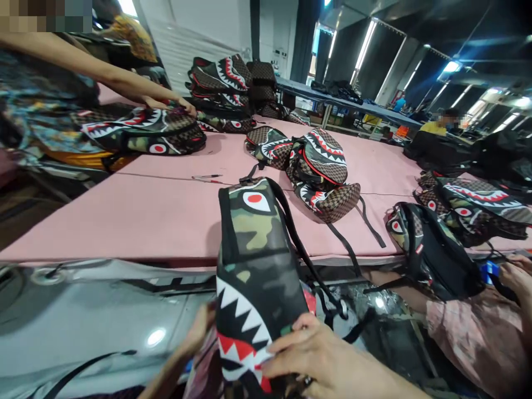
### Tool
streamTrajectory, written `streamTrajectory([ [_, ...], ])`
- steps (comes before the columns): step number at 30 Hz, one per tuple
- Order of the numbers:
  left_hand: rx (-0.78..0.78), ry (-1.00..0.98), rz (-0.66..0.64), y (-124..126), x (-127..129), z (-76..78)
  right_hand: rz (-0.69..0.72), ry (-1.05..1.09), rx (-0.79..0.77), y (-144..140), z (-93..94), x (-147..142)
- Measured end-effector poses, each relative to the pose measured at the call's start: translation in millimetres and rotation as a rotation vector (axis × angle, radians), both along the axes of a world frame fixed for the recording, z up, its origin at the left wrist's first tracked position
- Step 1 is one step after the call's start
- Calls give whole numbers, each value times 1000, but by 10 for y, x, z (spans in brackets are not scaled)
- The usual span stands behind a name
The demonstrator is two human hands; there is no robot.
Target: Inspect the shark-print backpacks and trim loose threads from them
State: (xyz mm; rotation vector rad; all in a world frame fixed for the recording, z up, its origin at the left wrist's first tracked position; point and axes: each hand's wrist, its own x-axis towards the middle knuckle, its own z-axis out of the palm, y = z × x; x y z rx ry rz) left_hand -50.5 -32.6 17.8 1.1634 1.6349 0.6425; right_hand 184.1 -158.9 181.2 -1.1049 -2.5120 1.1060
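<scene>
A camouflage backpack [255, 244] with a printed white and red eye and shark teeth stands tilted in front of me, its far end against the pink table edge. My right hand [307, 354] grips its near right side, fingers bent over the printed teeth. At the backpack's left side is my left hand [201, 327], blurred, its fingers hidden behind the bag. Black straps hang along the bag's right side.
Several shark-print backpacks [324, 160] lie on the pink table [166, 221], with more stacked [220, 83] behind. Left, a co-worker's hand [178, 104] touches another backpack [158, 136]. Right, a person in a pink sleeve [474, 338] handles a black-backed backpack [440, 255]. A slim tool [210, 179] lies mid-table.
</scene>
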Motion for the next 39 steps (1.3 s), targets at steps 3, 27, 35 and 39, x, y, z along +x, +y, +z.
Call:
streamTrajectory([
  [3,378,134,264,192,-164,505,56,89,-178,-59,-250,-19],
  [27,1077,735,-1288,559,761,1336,-193,-402,262,789,-65,-71],
  [35,1039,740,-1319,579,846,1273,-128,-313,139,922,-70,-66],
  [39,1091,725,-1246,531,899,1183,-161,-169,16,930,-122,-30],
])
